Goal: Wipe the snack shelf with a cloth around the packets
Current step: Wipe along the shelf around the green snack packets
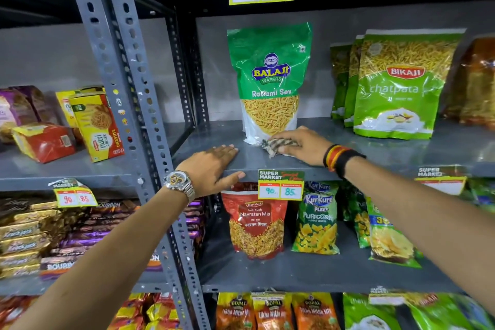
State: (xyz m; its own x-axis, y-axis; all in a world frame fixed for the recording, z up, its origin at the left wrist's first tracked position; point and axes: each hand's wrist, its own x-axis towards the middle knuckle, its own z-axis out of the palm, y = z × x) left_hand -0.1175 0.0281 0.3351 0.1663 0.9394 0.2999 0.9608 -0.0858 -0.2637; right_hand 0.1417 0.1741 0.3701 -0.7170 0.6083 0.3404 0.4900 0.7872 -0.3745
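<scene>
Grey metal shelf (pixel 375 147) carries an upright green sev packet (pixel 270 80) near its middle and a row of green Bikaji packets (pixel 396 86) well apart to the right. Right hand (pixel 302 146) lies palm-down, fingers closed over a striped cloth (pixel 270 146) pressed on the shelf, touching the sev packet's base. Left hand (pixel 214 166) rests flat and spread on the shelf's front edge, thumb under the lip, gripping nothing, beside a price tag (pixel 280 185).

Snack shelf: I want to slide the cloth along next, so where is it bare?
Bare: between the upright post and Balaji packet, and between it and the Bikaji packets. Crowded at far right.
</scene>
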